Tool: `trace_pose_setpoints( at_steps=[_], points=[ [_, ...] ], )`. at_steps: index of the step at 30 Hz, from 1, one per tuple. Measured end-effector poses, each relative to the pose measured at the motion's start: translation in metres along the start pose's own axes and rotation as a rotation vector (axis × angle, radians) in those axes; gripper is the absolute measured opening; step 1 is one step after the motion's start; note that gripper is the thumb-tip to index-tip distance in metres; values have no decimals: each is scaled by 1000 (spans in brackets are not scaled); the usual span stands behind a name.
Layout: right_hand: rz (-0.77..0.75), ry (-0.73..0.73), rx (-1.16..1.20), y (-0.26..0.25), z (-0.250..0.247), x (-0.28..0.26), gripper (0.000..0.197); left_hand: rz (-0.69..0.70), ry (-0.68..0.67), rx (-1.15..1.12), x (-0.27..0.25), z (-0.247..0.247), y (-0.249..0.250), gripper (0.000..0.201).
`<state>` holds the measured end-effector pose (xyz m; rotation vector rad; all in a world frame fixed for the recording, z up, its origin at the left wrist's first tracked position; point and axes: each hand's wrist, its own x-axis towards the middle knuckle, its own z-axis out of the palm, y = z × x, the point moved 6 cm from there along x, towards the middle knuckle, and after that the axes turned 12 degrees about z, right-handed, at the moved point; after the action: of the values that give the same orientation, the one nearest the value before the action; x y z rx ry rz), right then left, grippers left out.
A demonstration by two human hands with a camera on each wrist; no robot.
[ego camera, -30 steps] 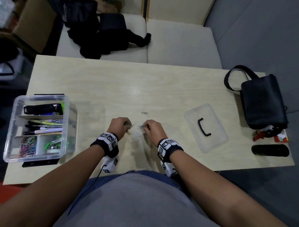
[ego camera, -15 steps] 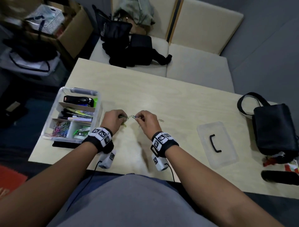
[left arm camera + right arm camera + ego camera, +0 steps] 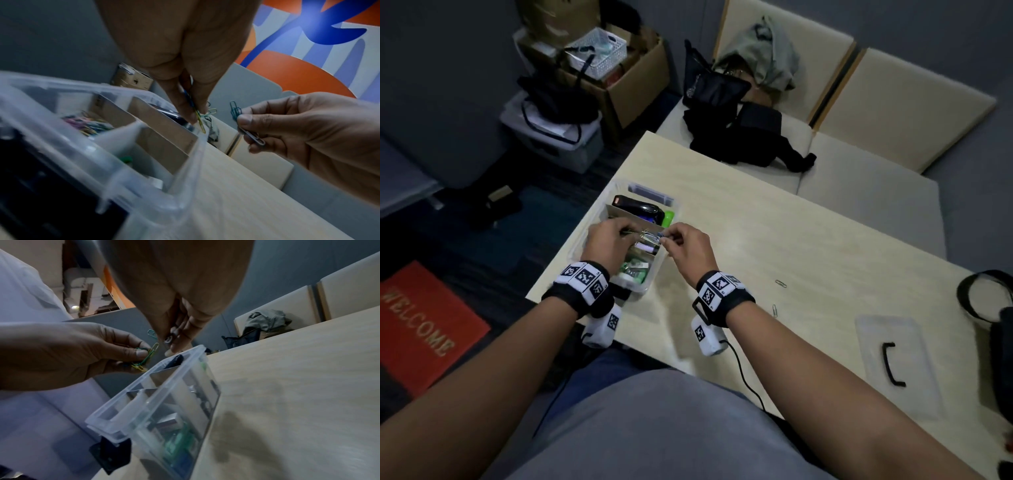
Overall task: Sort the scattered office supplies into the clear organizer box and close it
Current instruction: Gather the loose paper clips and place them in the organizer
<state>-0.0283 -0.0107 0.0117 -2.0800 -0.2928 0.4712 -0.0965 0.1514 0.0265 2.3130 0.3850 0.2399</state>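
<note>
Two hands are hovering above the open box [image 3: 668, 205], each pinching clips between thumb and fingertips. The left hand [image 3: 608, 244] is gripping a green-and-yellow bunch [image 3: 144, 359]; the right hand [image 3: 688, 247] is gripping teal and grey clips [image 3: 243, 123]. Both are sitting over the middle divider, probably because the clip compartment [image 3: 90, 124] lies at the near left corner and the loads are meant for that pile. Two loose clips [image 3: 780, 283] are lying on the table [image 3: 808, 240], well apart from the box. The lid [image 3: 897, 366] is lying flat at the right, handle up, likely waiting for closing.
</note>
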Motion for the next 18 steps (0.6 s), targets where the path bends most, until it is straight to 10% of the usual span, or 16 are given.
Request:
trace_pose_setpoints(
  at_steps=[18],
  points=[
    [24, -54, -69, -26, 57, 16, 7, 8, -229, 265, -6, -18, -67, 14]
  ],
)
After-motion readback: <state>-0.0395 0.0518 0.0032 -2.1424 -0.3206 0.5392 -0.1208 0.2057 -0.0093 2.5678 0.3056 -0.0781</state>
